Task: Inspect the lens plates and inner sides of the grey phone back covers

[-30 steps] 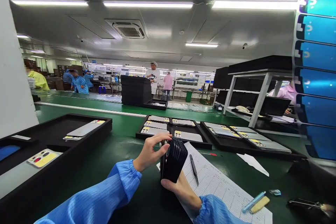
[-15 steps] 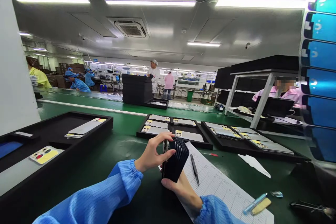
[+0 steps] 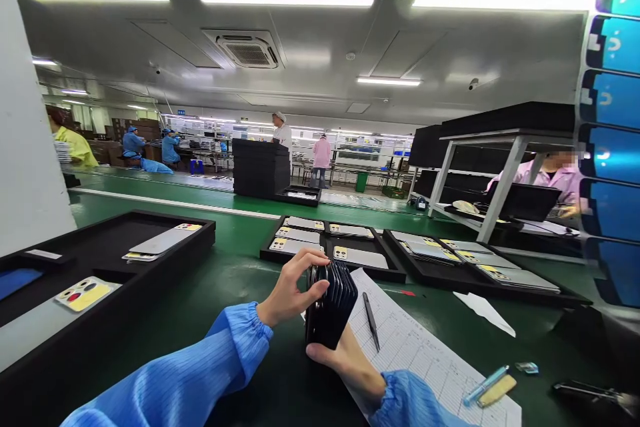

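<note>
A stack of thin dark phone panels (image 3: 330,317) stands tilted in front of me, fanned a little at its top edge. My right hand (image 3: 345,360) grips the stack low down, thumb across the near face, its other fingers hidden behind. At the upper left corner, my left hand (image 3: 295,285) is closed over the panels, thumb on the near side and fingers over the top. Beneath and to the right lies a printed sheet (image 3: 415,360) with handwriting, and black tweezers (image 3: 371,322) rest on it.
Black trays with pale panels bearing yellow camera patches stand at left (image 3: 165,273), middle (image 3: 327,270) and right (image 3: 500,290). A pen (image 3: 485,387) lies on the sheet's right part. A black tray stack (image 3: 260,168) rises beyond; co-workers are farther off.
My hands and the stack have shifted very slightly left, still gripping it. In the background, the person in white has moved left behind the tray stack.
</note>
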Demonstrator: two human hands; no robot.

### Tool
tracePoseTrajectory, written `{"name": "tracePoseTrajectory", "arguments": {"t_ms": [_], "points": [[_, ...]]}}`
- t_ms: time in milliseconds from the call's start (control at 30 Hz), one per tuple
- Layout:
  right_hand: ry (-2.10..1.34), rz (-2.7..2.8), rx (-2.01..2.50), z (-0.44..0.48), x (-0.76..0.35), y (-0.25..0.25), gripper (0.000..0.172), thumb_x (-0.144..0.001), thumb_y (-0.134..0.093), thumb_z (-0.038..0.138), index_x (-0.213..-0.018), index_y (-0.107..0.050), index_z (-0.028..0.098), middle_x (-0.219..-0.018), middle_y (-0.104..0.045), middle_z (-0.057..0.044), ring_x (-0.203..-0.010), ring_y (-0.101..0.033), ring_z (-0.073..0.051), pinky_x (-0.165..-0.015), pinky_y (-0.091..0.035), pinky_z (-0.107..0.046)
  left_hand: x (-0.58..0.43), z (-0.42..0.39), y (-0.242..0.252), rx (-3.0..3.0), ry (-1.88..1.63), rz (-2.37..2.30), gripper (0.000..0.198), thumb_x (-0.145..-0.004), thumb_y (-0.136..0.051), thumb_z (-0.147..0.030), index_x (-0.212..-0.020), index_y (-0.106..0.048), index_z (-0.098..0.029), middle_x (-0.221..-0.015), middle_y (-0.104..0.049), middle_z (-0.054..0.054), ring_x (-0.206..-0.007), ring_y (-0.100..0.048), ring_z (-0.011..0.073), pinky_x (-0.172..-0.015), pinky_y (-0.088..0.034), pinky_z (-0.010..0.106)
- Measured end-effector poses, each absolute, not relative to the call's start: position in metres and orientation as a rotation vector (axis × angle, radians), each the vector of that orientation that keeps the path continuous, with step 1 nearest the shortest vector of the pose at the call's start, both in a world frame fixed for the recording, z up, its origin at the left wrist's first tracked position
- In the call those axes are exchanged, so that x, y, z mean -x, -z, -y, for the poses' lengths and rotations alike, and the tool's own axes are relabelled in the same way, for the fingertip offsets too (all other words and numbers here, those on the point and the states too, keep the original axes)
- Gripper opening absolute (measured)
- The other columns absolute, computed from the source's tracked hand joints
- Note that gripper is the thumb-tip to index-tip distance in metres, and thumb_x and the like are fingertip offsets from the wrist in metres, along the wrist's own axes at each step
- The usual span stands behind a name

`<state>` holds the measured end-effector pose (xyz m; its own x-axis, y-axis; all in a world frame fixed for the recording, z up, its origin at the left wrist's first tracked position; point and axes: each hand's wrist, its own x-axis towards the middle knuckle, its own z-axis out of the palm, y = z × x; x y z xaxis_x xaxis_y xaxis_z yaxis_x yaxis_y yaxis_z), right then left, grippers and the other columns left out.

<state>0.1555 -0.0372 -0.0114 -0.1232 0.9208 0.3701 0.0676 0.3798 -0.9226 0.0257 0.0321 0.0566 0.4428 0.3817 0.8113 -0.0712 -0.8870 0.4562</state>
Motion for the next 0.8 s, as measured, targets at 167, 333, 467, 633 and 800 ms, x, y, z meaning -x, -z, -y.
{"name": "tracePoseTrajectory", "arguments": {"t_ms": [167, 333, 467, 633, 800], "points": [[-0.954, 1.520, 0.911, 0.037, -0.156, 0.012, 0.038, -0.059, -0.069, 0.033, -0.093, -0.057, 0.023, -0.086, -0.056, -0.001, -0.086, -0.049, -0.024, -0.084, -0.036, -0.037, -0.029, -0.033, -0.052, -2.212, -1.457, -0.274, 0.014, -0.083, -0.042, -0.026, -0.093, -0.047, -0.017, -0.101, -0.050, 0.009, -0.103, -0.048, 0.0208, -0.089, -0.038, 0.037], [-0.967, 1.536, 0.888, 0.036, -0.156, 0.013, 0.043, -0.059, -0.070, 0.035, -0.098, -0.056, 0.024, -0.092, -0.057, -0.002, -0.092, -0.050, -0.025, -0.085, -0.037, -0.036, -0.029, -0.034, -0.047, -2.175, -1.413, -0.252, 0.013, -0.087, -0.031, -0.025, -0.097, -0.039, -0.020, -0.104, -0.050, 0.008, -0.110, -0.044, 0.0196, -0.094, -0.035, 0.039], [-0.979, 1.549, 0.878, 0.037, -0.156, 0.010, 0.045, -0.060, -0.070, 0.034, -0.102, -0.056, 0.024, -0.096, -0.059, -0.002, -0.095, -0.051, -0.025, -0.087, -0.037, -0.036, -0.029, -0.035, -0.043, -2.188, -1.378, -0.203, 0.023, -0.082, -0.045, -0.034, -0.098, -0.037, -0.021, -0.105, -0.047, 0.008, -0.111, -0.042, 0.0226, -0.095, -0.034, 0.042], [-0.977, 1.564, 0.872, 0.038, -0.156, 0.009, 0.048, -0.059, -0.071, 0.031, -0.104, -0.057, 0.023, -0.102, -0.061, -0.003, -0.099, -0.051, -0.026, -0.089, -0.036, -0.036, -0.031, -0.035, -0.041, -2.206, -1.386, -0.185, 0.035, -0.074, -0.056, -0.035, -0.098, -0.034, -0.021, -0.104, -0.042, 0.008, -0.110, -0.041, 0.0239, -0.094, -0.034, 0.043], [-0.976, 1.546, 0.869, 0.035, -0.156, 0.013, 0.045, -0.060, -0.070, 0.036, -0.101, -0.057, 0.023, -0.097, -0.061, -0.003, -0.095, -0.053, -0.026, -0.089, -0.037, -0.037, -0.032, -0.033, -0.041, -2.230, -1.386, -0.204, 0.027, -0.078, -0.051, -0.027, -0.098, -0.033, -0.021, -0.104, -0.041, 0.008, -0.110, -0.040, 0.0222, -0.094, -0.034, 0.042]]}}
